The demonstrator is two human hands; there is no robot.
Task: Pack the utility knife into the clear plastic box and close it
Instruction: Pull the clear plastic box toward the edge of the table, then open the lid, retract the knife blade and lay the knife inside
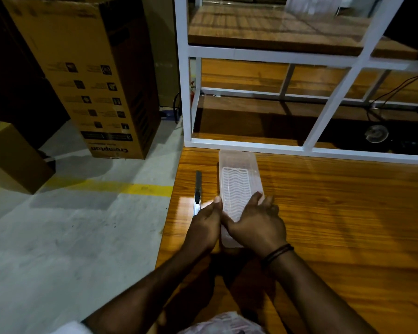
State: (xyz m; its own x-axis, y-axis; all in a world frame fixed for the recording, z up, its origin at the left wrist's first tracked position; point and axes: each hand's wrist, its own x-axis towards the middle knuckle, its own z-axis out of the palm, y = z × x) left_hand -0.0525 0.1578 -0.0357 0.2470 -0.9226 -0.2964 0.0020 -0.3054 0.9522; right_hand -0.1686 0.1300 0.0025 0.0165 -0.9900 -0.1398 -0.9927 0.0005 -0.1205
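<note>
A long clear plastic box (238, 179) lies on the wooden table (336, 213), its far end near the white frame; a white wavy grid shows through it. My left hand (206, 224) presses against the box's near left side, thumb along its edge. Across the near part of the box's top my right hand (256, 221) lies flat, fingers spread. The utility knife (197, 192), grey and black, lies on the table just left of the box, parallel to it, its near end hidden behind my left hand.
A white metal shelf frame (251, 145) with wooden boards stands at the table's far edge. The table's left edge runs close to the knife. Cardboard boxes (89, 75) stand on the concrete floor to the left, beside a yellow floor line (130, 188).
</note>
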